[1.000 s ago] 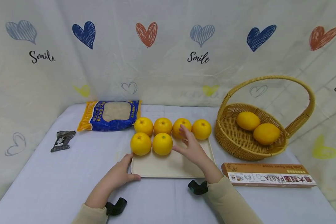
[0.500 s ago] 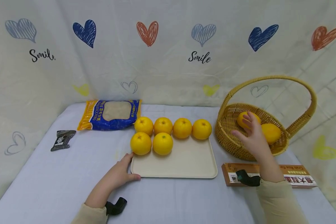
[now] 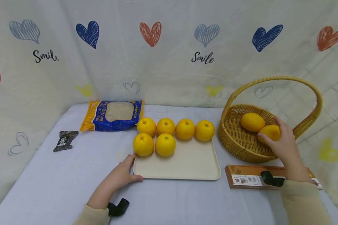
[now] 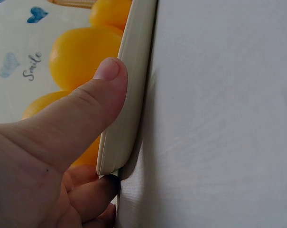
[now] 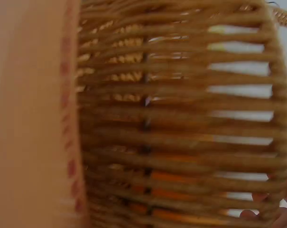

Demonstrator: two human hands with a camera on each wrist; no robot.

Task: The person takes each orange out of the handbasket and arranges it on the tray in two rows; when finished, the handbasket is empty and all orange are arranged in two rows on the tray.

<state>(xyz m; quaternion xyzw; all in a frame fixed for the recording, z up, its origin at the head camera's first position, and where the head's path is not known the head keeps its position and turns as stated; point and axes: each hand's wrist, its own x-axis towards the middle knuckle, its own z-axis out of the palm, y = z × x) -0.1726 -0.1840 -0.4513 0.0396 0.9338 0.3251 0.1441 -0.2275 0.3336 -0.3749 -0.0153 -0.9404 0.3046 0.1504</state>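
Note:
My left hand [image 3: 121,176] holds the near left corner of a cream tray [image 3: 183,165]. In the left wrist view the thumb [image 4: 98,92] lies along the tray's side and the other fingers bend at its corner. Several oranges [image 3: 165,145] stand on the tray in two rows. At the right, my right hand [image 3: 285,143] reaches into a wicker basket [image 3: 239,148], its thumb and fingers around a lemon [image 3: 271,132]. A second lemon [image 3: 252,122] lies beside it. The basket's woven wall [image 5: 181,104] hides most of that hand in the right wrist view.
A brown and white pasta box [image 3: 250,177] lies before the basket, partly under my right forearm. The basket's tall handle [image 3: 276,78] arches above the fruit. At the back left lies a blue and yellow pasta bag [image 3: 115,115], with a small black packet [image 3: 65,141] further left.
My right hand has moved right from the oranges on the tray into the basket and now grips the nearer lemon. The left hand has stayed at the tray corner.

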